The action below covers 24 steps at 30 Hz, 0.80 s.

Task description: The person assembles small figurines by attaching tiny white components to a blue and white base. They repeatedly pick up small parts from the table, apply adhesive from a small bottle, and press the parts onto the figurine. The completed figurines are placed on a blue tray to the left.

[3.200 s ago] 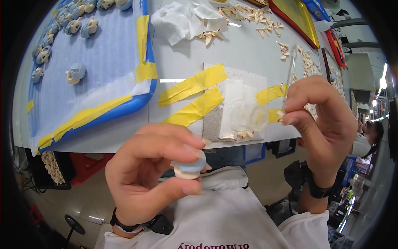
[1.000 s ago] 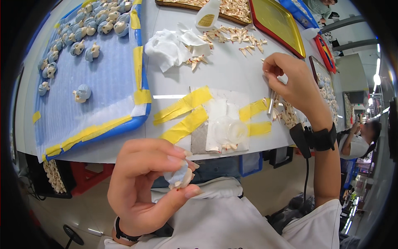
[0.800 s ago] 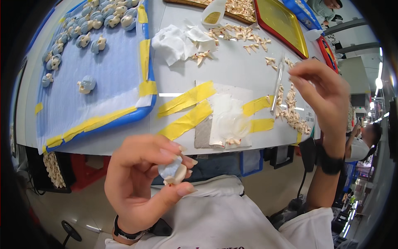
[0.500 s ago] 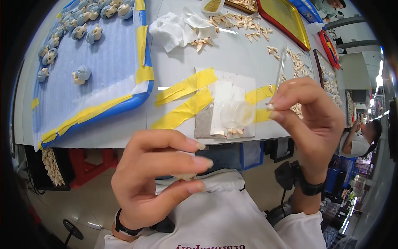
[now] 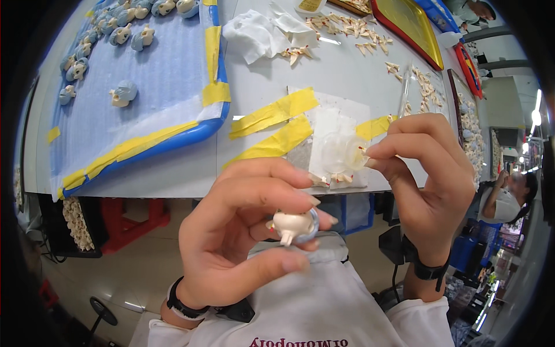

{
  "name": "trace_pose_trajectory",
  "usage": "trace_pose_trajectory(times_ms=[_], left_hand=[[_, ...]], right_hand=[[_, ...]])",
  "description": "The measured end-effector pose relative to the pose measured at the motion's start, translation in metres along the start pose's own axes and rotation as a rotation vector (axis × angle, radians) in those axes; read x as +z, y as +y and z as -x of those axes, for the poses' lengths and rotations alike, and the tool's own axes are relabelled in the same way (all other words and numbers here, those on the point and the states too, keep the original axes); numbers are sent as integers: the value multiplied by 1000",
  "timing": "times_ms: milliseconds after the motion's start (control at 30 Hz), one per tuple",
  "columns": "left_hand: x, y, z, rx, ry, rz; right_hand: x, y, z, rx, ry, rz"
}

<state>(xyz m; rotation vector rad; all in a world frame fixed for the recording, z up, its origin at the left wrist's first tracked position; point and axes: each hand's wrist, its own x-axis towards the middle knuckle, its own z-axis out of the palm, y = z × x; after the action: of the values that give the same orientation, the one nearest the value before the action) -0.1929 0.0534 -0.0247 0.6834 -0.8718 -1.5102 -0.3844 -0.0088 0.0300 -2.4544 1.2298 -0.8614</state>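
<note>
My left hand [image 5: 222, 246] is closed around a small doll's head [image 5: 295, 225] with blue hair and a cream face, its neck stub pointing down. My right hand [image 5: 430, 173] pinches a tiny cream piece with a red tip [image 5: 362, 150] between thumb and forefinger. That piece is over the right side of a clear round dish [image 5: 332, 151], and I cannot tell whether it touches. The dish sits on a white card [image 5: 363, 115] held by yellow tape [image 5: 277, 136]. A few similar cream pieces [image 5: 341, 177] lie at the card's front edge.
At left stands a blue tray [image 5: 202, 132] lined with foam, bearing several blue-haired doll's heads [image 5: 123, 93]. Crumpled white tissue [image 5: 251, 37] and scattered cream pieces [image 5: 370, 43] lie at the back. A clear tube [image 5: 405, 89] rests beyond my right hand. Another person [image 5: 509, 196] is far right.
My left hand has turned and shifted right, bringing the doll's head into fuller view. My right hand has come closer to the dish with the small piece. The whole view has shifted slightly.
</note>
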Motion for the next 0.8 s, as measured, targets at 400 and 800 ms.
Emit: trace_pose_trajectory(times_ms=[400,800], left_hand=[[11,-5,7,133,52,-193],[11,-1,5,327,18,-475]], right_hand=[[24,-39,29,146,124,-558],[7,-36,33,134,8,-539]])
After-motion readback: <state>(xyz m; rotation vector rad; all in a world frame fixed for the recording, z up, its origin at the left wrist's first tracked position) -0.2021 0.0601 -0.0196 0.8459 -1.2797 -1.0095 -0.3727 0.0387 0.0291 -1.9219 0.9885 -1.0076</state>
